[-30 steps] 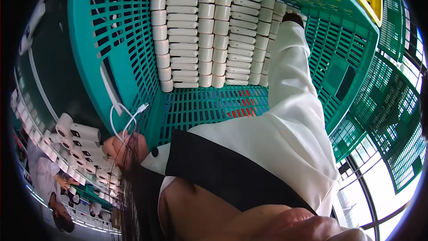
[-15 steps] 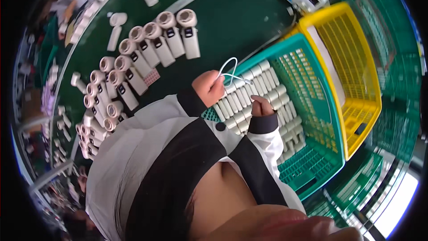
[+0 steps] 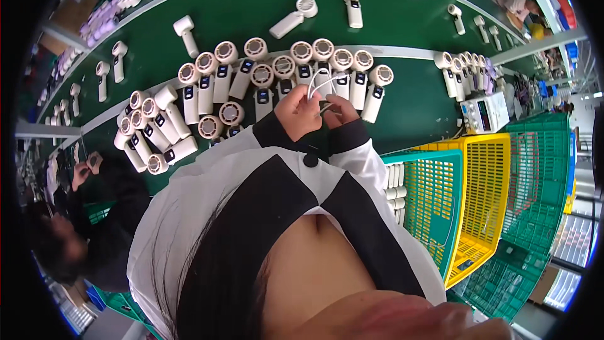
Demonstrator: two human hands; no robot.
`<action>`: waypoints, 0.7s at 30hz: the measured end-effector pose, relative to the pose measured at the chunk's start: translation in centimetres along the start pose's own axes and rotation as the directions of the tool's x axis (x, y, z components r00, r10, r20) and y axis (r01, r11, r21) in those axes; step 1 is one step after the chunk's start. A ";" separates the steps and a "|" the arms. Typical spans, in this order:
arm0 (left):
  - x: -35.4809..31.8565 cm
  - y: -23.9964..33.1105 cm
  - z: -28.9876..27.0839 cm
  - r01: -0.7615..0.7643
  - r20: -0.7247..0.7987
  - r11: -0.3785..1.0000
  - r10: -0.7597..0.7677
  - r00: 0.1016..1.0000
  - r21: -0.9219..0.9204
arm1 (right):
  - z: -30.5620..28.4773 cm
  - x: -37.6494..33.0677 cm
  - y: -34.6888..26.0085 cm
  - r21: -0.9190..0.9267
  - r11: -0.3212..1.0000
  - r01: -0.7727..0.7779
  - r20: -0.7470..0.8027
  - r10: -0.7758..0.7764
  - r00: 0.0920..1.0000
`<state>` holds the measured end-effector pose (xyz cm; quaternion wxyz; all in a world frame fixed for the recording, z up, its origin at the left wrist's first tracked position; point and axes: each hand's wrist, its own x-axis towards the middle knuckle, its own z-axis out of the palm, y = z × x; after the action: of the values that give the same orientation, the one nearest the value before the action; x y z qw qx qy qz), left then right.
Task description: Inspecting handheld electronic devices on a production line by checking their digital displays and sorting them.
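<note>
Handheld fans (image 3: 327, 72), white with round heads and straight handles, stand in a packed row on the green bench (image 3: 409, 107) directly beyond both hands. Most lie with heads away from the person and handles toward them, fanned slightly outward at each end of the row. A second cluster of fans (image 3: 157, 129) lies to the left, more disordered, some on their sides. Loose single fans (image 3: 292, 17) lie further up the bench, well apart from the row. A small meter box (image 3: 483, 113) sits at the right edge of the bench, with more fans (image 3: 462, 69) just behind it.

To the right, below bench level, a teal crate (image 3: 423, 201) holds stacked white units; a yellow crate (image 3: 487, 195) sits beside it and green crates (image 3: 541, 170) beyond. Another person in dark clothing (image 3: 107, 214) works at lower left.

White cord (image 3: 316, 85) is held between both hands, just in front of the fan row and above the bench. Left hand (image 3: 299, 113) is closed, pinching the cord. Right hand (image 3: 340, 108) is likewise closed on it with the fingertips. The cord forms a narrow loop rising from the hands, its long axis running away from the person toward the fans, the closed bend of the loop furthest away. The cord ends are hidden in the hands.
</note>
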<state>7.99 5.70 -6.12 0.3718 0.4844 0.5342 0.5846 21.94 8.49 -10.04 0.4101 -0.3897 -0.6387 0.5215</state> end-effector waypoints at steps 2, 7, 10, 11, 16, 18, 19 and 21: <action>0.1 -1.3 -1.9 0.000 -0.053 1.000 0.001 0.999 0.028 | 0.4 2.4 1.6 -0.084 0.948 0.306 0.001 -0.307 0.952; 0.2 -4.5 -6.7 0.027 -0.142 0.997 -0.016 0.990 0.076 | -3.0 11.4 4.0 -0.244 0.947 0.206 0.119 -0.182 0.976; -0.2 -5.1 -8.7 0.122 0.019 0.993 -0.122 0.992 0.002 | -8.3 23.6 8.7 -0.442 0.888 -0.124 -0.130 0.074 0.989; -0.2 -4.5 -9.2 0.166 0.022 0.985 -0.168 0.986 0.053 | -9.4 26.9 10.3 -0.484 0.843 -0.235 -0.221 0.142 0.965; 1.5 -5.0 -12.2 -0.037 0.421 0.970 -0.069 0.904 0.239 | -9.7 36.1 15.5 -0.480 0.535 -0.695 -0.666 0.293 0.686; 3.6 -5.2 -12.5 -0.030 0.554 0.951 -0.154 0.818 0.308 | -9.2 39.2 14.8 -0.426 0.481 -0.766 -0.745 0.293 0.599; 4.4 -4.3 -12.3 -0.265 0.507 0.846 -0.007 0.862 0.463 | -8.3 38.6 13.6 -0.394 0.576 -0.716 -0.687 0.333 0.646; 8.4 0.1 -11.4 -0.303 0.494 0.570 -0.214 0.843 0.764 | -8.1 36.1 11.0 -0.286 0.731 -0.619 -0.572 0.387 0.723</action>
<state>-5.09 10.72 -4.18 0.2219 0.7568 0.6032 0.1191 17.27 46.43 -15.71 0.2864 -0.7535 -0.4866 0.3367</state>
